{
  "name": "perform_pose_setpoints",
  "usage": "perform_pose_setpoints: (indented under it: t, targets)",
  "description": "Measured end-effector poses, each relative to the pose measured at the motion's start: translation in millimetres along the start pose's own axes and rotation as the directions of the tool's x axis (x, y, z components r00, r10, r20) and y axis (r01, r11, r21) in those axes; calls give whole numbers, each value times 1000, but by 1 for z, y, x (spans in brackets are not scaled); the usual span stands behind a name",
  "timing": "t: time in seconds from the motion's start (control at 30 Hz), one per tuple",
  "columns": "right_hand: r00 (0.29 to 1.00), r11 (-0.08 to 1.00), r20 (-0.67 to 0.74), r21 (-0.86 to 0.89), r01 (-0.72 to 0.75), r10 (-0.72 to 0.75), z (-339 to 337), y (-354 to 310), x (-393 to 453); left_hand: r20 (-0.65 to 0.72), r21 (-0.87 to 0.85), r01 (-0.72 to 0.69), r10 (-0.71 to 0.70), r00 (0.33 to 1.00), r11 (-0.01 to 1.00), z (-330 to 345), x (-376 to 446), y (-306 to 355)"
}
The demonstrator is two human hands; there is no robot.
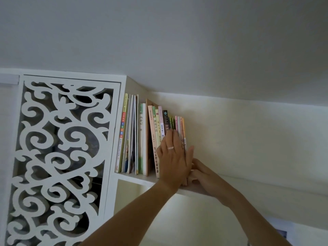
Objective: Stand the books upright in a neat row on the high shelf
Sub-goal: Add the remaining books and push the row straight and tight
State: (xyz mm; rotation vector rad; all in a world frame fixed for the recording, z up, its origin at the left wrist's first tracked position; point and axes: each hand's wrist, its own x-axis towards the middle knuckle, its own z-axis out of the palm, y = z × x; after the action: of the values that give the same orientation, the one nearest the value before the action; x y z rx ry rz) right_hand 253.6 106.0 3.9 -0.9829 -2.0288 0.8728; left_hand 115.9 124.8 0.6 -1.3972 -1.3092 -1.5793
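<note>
The books [150, 137] stand upright in a row on the high shelf [134, 178], close under the ceiling [177, 41], with a white carved screen [60, 153] to their left. The person's left hand [173, 157] lies flat against the spines at the right end of the row, fingers straight, a ring [170, 148] on one. The right hand [204, 178] rests low at the row's right end on the shelf; whether its fingers hold anything cannot be told.

books [156, 132]: glossy paper covers | shelf [134, 178]: smooth matt white board | ring [170, 147]: shiny metal
</note>
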Motion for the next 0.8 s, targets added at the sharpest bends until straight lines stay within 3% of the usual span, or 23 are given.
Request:
perform_pose_setpoints:
  t: [0.1,0.2,0.47,0.57,0.67,0.8]
  targets:
    - [997,976,-56,-214,41,-54,4,-3,10,39,163,-155,151,988,974,6,3,-32]
    - [986,968,-131,-242,65,-99,4,-3,21,30,229,-224,223,974,947,8,4,-43]
    - [970,985,-218,-155,73,-107,-2,16,25,37,148,-191,188,982,970,9,4,-47]
    - [941,963,-302,-260,75,-155,4,11,25,37,120,-180,176,984,976,8,3,-46]
    - [926,896,-295,-434,89,-234,14,8,27,18,79,-186,185,983,979,7,4,-46]
    - [882,852,-377,-520,53,-284,13,9,26,61,49,-210,206,977,977,7,2,-48]
